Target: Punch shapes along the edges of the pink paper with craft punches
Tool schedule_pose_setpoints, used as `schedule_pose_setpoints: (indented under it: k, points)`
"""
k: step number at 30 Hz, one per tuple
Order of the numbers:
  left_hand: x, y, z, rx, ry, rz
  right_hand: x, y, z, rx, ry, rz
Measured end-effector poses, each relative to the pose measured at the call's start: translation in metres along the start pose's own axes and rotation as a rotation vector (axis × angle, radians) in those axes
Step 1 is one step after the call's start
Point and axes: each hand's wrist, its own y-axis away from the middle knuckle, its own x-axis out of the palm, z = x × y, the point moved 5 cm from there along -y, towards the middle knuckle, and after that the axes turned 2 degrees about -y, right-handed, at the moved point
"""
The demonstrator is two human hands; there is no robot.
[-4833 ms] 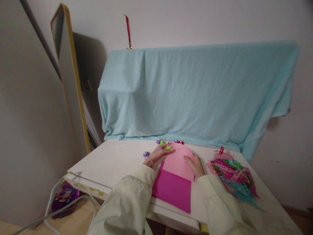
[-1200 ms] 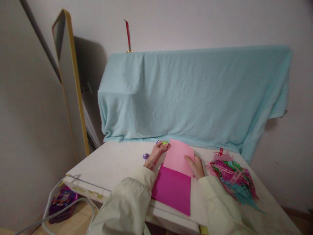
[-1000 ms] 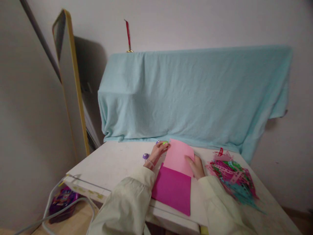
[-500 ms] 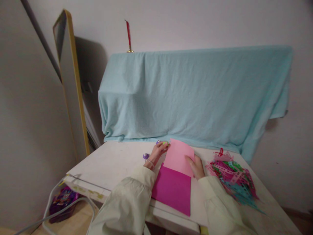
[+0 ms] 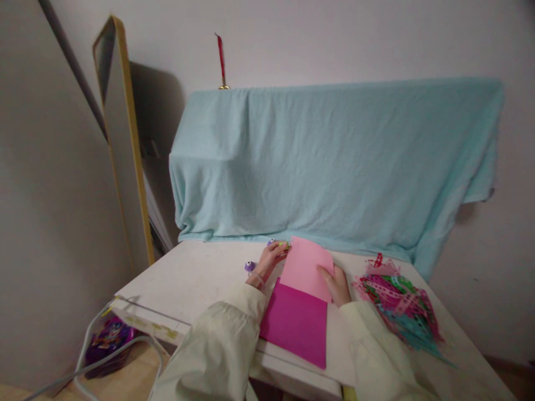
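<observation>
My right hand (image 5: pixel 337 283) grips the right edge of a light pink sheet of paper (image 5: pixel 304 267), thumb on top. The sheet is raised and slightly curved. My left hand (image 5: pixel 271 258) is closed at the sheet's upper left edge, around a small green object (image 5: pixel 284 245) mostly hidden by the fingers. Below the pink sheet lies a magenta sheet (image 5: pixel 295 323), its upper edge overlapped by the pink one. A small purple object with an eye-like white spot (image 5: pixel 249 267) stands left of my left wrist. Another purple one (image 5: pixel 271 242) shows behind that hand.
A heap of colourful perforated strips (image 5: pixel 403 301) lies on the right of the white table (image 5: pixel 184 278). A light blue cloth (image 5: pixel 326 161) drapes over something behind it. To the left are a framed mirror (image 5: pixel 125 145), a white cable (image 5: pixel 156 348) and a purple bag (image 5: pixel 109 340).
Both hands and the sheets stay in nearly the same place. The whole view has shifted very slightly.
</observation>
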Motion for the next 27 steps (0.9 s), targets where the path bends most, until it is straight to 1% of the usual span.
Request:
schedule_pose_setpoints:
  k: [5, 14, 19, 27]
  points:
    - [-0.0003, -0.001, 0.0009, -0.008, 0.009, -0.001, 0.0012, 0.0002, 0.0024, -0.023, -0.017, 0.031]
    - [-0.0001, -0.0006, -0.0005, -0.018, 0.011, 0.007, -0.0004, -0.0012, -0.0051, -0.01, 0.004, 0.02]
    - [-0.0005, -0.0002, 0.0001, -0.021, 0.014, -0.005, -0.001, -0.0016, -0.0025, -0.045, 0.024, -0.001]
    - [0.0003, -0.0003, 0.0002, -0.022, -0.009, 0.008, -0.0001, -0.001, -0.0008, -0.033, 0.024, 0.011]
